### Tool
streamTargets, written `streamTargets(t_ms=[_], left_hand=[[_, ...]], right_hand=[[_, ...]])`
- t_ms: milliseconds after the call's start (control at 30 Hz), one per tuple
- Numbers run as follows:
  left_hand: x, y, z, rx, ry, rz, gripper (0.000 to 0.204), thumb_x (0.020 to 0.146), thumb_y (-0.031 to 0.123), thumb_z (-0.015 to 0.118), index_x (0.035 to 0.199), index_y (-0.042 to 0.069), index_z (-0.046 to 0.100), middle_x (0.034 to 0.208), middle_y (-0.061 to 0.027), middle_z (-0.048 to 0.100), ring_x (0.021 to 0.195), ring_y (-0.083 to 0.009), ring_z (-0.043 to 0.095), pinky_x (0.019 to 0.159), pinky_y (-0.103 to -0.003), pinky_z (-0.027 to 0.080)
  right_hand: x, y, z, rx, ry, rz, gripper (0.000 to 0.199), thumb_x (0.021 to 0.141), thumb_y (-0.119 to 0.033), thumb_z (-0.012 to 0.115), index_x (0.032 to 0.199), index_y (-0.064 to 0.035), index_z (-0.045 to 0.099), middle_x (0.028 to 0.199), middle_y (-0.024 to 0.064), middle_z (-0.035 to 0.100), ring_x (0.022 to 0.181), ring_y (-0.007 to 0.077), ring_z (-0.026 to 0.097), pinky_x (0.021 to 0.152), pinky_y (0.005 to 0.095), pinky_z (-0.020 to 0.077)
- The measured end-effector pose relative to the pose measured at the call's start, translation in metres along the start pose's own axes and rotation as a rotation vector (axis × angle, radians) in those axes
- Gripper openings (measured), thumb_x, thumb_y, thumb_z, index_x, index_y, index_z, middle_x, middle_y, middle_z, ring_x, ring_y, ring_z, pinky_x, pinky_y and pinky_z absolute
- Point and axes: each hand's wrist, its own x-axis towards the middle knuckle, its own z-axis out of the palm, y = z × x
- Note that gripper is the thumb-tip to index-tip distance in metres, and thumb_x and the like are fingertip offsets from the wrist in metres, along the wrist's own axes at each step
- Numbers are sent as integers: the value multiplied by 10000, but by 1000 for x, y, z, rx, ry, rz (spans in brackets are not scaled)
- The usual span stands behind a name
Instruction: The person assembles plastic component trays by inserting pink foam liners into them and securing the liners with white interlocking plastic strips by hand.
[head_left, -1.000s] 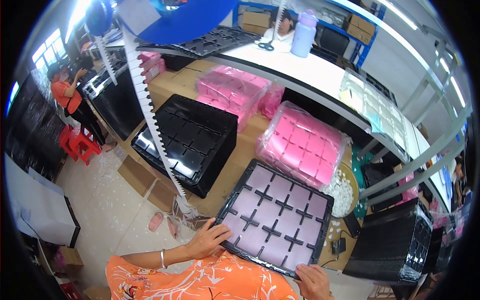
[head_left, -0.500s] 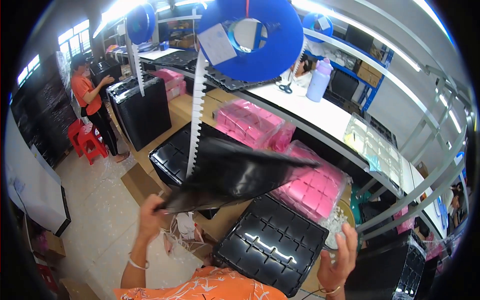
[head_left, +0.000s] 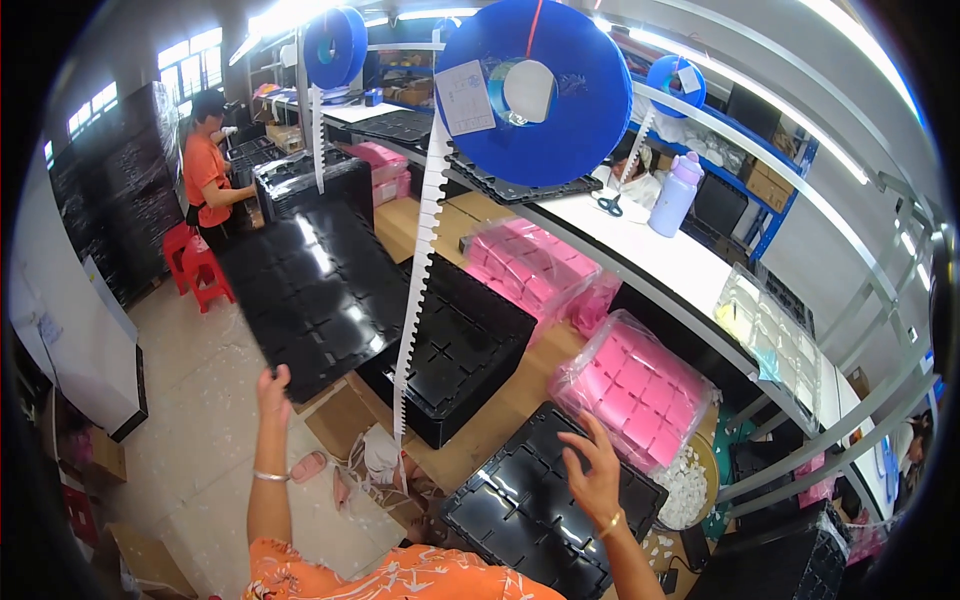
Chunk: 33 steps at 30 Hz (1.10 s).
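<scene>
My left hand (head_left: 273, 392) is closed on the lower corner of a thin black plastic tray (head_left: 318, 290) with cross-shaped ridges. The tray is held up and tilted, its far side in front of a tall wrapped black stack. Beside it stands a stack of similar black trays (head_left: 465, 345), partly covered by the held one. My right hand (head_left: 592, 468), fingers apart and holding nothing, is over another black tray (head_left: 520, 495) in front of me. Whether it touches that tray I cannot tell.
A blue reel (head_left: 600, 110) hangs ahead, its white notched strip (head_left: 418, 270) dropping in front of the stack. Pink packs in clear film (head_left: 640, 385) and a bowl of white pieces (head_left: 712, 490) lie right. A co-worker (head_left: 208, 175) stands far left by red stools (head_left: 205, 275).
My left hand has swung the black tray up and to the left, off the nearer stack. My right hand has moved left over the tray in front of me. The view has shifted.
</scene>
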Motion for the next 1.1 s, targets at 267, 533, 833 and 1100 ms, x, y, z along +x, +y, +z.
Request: streamTargets(t_ms=[267,533,833,1100], left_hand=[[-54,-92,171,333,163,-68,241,922,156,669,1048,-14,554,979,-91,595,917,-216,572,857,-378,467],[-130,-113,200,445,152,-22,534,846,232,746,1208,-18,443,1104,-141,522,1027,-253,528,943,-391,429],[-124,-78,217,609,138,-123,749,746,267,850,1266,5,379,1123,-147,469,1053,-266,485,958,-381,406],[-135,-97,188,488,24,-259,712,799,337,808,1266,-28,412,1054,-151,523,944,-236,537,825,-362,479]], right_hand=[[62,31,98,80,-41,-108,451,884,-20,640,1327,-93,599,1489,198,454,1345,364,486,1104,408,404],[84,75,187,-5,-113,-192,486,985,-283,578,1445,-144,501,1540,193,391,1410,416,378,1144,484,330],[119,104,193,-20,-152,-202,440,963,-298,585,1377,-149,581,1495,140,480,1436,365,363,1164,546,261],[101,91,193,104,-92,-196,417,972,-196,573,1376,-92,567,1488,173,472,1428,400,358,1169,463,296]])
